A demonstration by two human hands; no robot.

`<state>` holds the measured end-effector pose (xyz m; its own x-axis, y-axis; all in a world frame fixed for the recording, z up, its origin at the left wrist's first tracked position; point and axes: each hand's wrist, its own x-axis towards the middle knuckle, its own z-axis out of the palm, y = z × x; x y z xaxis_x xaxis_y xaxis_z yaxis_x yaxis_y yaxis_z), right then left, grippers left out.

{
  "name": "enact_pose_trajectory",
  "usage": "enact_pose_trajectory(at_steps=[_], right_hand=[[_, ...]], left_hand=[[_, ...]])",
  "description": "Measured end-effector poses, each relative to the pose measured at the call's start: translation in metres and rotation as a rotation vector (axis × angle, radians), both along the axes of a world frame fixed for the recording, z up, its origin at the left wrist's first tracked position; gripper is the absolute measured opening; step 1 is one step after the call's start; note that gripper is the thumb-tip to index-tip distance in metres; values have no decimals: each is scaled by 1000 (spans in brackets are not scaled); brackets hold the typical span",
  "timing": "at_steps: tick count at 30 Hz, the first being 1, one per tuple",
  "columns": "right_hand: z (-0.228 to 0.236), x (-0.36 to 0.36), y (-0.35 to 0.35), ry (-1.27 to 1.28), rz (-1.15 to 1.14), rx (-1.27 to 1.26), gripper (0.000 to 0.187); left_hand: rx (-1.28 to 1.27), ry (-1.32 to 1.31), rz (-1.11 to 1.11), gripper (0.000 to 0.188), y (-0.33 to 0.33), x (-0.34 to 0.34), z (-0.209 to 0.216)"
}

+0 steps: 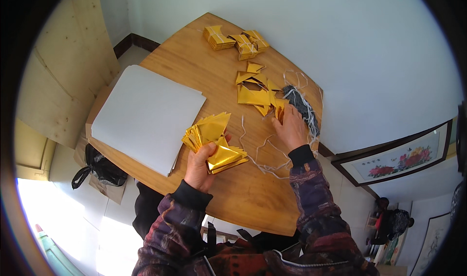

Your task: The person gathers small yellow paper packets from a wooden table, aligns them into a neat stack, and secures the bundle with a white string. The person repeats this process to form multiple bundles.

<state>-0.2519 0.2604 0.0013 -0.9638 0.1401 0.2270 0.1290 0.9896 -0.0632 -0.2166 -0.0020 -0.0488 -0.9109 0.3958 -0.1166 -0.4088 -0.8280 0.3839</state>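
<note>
A fanned stack of folded gold foil papers is in my left hand, with the thumb pressed across its near side. Farther to the right, my right hand is closed on a folded gold foil paper at the edge of a loose pile. That loose pile of gold foil papers lies on the wooden table, its pieces overlapping at odd angles. Just beyond my right hand rests a dark grey bundle with white strings draped over it. My right fingertips are partly hidden.
Several tied bundles of gold foil papers sit at the table's far end. A stack of large light-grey sheets covers the left side. Loose white string trails between my hands. A black plastic bag is below the table's left edge.
</note>
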Motion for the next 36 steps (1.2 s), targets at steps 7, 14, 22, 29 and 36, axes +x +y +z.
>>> enact_pose_trajectory(at_steps=[7,14,22,29,36], right_hand=[[-15,-10,17,-18,-172,135,56],[36,22,-3,306,-182,-521,50],[44,63,-125,4,496,-573,53],[22,57,-151,125,441,-284,50],[19,68,-162,-5,442,-164,57]], left_hand=[[-91,-27,-70,56,0,2,-3],[-126,-75,-64,44,0,1,-5],[-43,-46,4,33,5,4,-1],[71,-22,4,42,4,6,-3],[-47,-51,52,35,2,7,3]])
